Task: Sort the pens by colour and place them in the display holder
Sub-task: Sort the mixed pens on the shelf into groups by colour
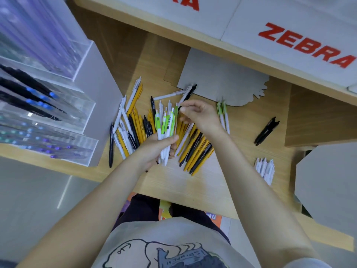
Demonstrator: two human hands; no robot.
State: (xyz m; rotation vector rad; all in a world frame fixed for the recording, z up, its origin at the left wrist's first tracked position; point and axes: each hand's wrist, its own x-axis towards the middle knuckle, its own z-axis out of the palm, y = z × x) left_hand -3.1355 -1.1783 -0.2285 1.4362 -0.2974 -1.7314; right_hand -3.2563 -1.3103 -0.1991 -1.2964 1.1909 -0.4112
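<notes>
Dozens of loose pens (135, 130), yellow, black and white, are lying in a heap on the counter (193, 186), which serves as the landmark here. Above the heap's middle, the left hand (154, 149) is gripping a bundle of green-and-white pens (166, 128), its fingers curled round them. The right hand (199, 115) is hovering at the bundle's top, fingers pinching a green clip. Right of the heap are lying two green pens (223, 118), two black pens (267, 130) and a white group (265, 170). Left of it, the clear display holder (48, 113) is standing.

red "ZEBRA" on white sign (307, 46)
</notes>
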